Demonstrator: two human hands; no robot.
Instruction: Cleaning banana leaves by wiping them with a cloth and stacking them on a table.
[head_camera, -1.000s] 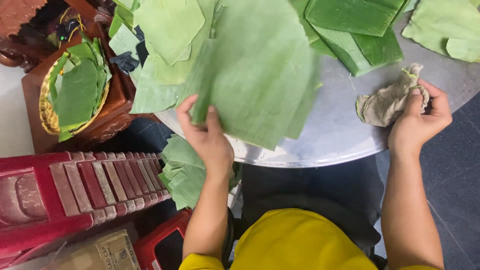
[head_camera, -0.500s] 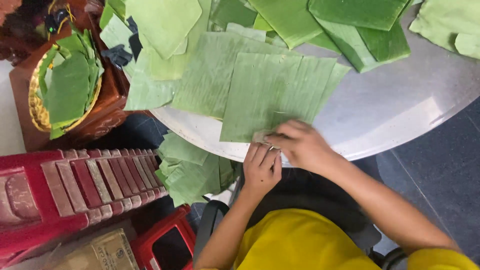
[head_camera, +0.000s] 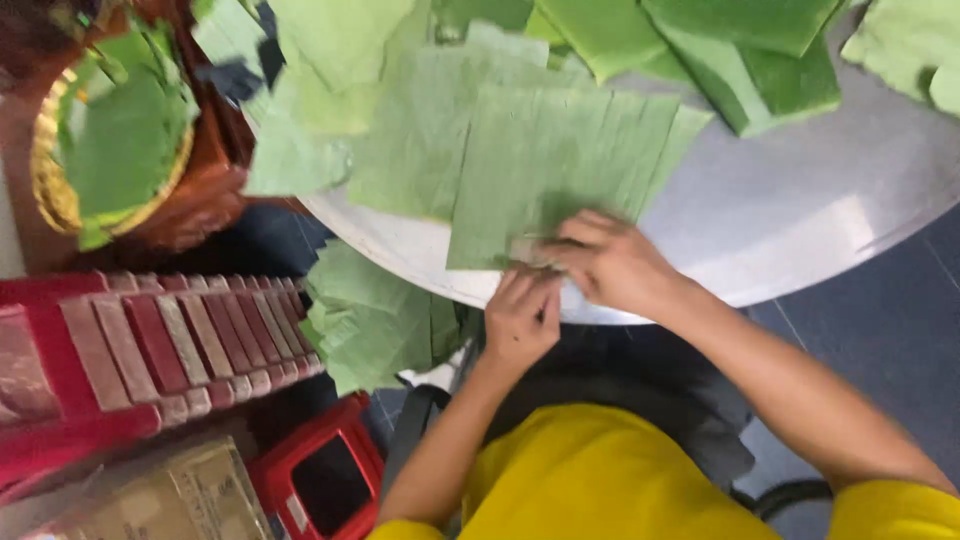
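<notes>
A large rectangular piece of green banana leaf (head_camera: 570, 160) lies flat on the round metal table (head_camera: 800, 220), reaching its near rim. My right hand (head_camera: 610, 265) rests on the leaf's near edge with its fingers curled over a small grey-green cloth (head_camera: 527, 250), of which only a corner shows. Just below it, my left hand (head_camera: 520, 320) grips the leaf's near edge at the table rim. The two hands almost touch.
More cut leaf pieces (head_camera: 740, 50) cover the far part of the table. To the left, a brown wooden stand holds a gold-rimmed tray of leaves (head_camera: 110, 150). A leaf stack (head_camera: 370, 320) sits below the rim, beside red plastic stools (head_camera: 150, 350) and a cardboard box (head_camera: 190, 495).
A second ago my left hand held the leaf up and my right held the cloth at the table's right. The leaf now lies flat and both hands have met at its near edge.
</notes>
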